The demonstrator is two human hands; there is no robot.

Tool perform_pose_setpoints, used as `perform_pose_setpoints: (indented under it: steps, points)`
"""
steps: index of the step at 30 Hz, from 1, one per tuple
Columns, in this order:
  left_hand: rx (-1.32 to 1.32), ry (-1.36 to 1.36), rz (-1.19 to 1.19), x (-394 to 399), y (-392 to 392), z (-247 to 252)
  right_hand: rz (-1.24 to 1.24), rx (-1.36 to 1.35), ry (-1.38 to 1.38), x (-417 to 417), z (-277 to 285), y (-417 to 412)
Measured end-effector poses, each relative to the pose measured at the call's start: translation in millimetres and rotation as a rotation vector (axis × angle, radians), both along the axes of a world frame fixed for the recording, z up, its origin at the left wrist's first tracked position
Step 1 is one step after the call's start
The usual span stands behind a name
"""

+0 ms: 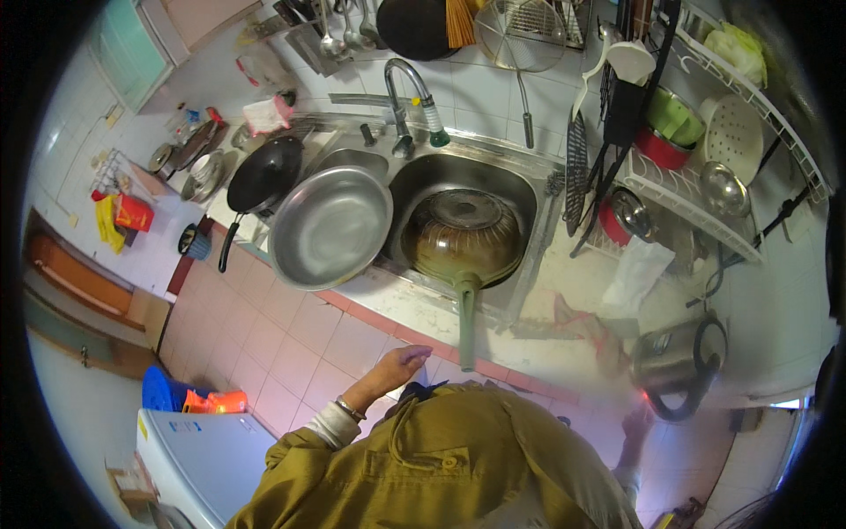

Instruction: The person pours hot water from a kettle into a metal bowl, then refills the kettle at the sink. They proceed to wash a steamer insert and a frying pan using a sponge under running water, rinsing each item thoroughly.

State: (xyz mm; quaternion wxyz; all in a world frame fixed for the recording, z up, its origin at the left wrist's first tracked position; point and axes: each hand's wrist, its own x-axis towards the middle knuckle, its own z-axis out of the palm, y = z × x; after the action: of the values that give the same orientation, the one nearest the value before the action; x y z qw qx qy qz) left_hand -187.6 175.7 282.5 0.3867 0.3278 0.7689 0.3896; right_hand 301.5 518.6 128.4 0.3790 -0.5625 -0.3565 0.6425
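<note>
My left hand (401, 369) hangs in front of my body, short of the counter edge, loosely extended with nothing in it. Near it juts the green handle of an upside-down frying pan (462, 238), which rests in the steel sink (529, 192). My right hand (636, 423) is a blur at the right, just below a stainless-steel electric kettle (664, 357) with a black handle. A small red light glows between hand and kettle; whether they touch is unclear. Left of the pan, a large steel basin (334, 225) leans tilted over the smaller sink bowl.
A black wok (268, 175) sits left of the basin. The faucet (403, 99) arches behind the sink. On the right, a white dish rack (694, 202) holds bowls and a ladle; a pinkish cloth (588, 327) lies on the counter. A white appliance (205, 463) stands behind at left.
</note>
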Motion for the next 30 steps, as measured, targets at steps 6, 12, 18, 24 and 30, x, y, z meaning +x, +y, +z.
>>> perform_pose_setpoints:
  steps: [6,12,18,24,30]
  points:
    - [0.053,-0.063,-0.002,-55.4,-41.6,-1.1,-0.377,-0.053,-0.028,-48.2,45.7,-35.3]
    - [0.061,-0.236,0.141,-116.1,-107.9,-17.4,-0.071,-0.063,-0.165,-143.7,43.8,-85.5]
    - [0.103,-0.321,0.357,-175.6,-168.7,-35.0,0.644,0.770,-0.570,-335.7,60.2,-155.3]
    - [0.212,-0.424,0.530,-201.9,-201.9,-42.3,0.836,0.774,-1.170,-438.0,74.6,-169.4]
    - [0.203,-0.488,0.566,-196.9,-209.3,-36.5,0.885,0.496,-1.340,-468.2,83.6,-157.0]
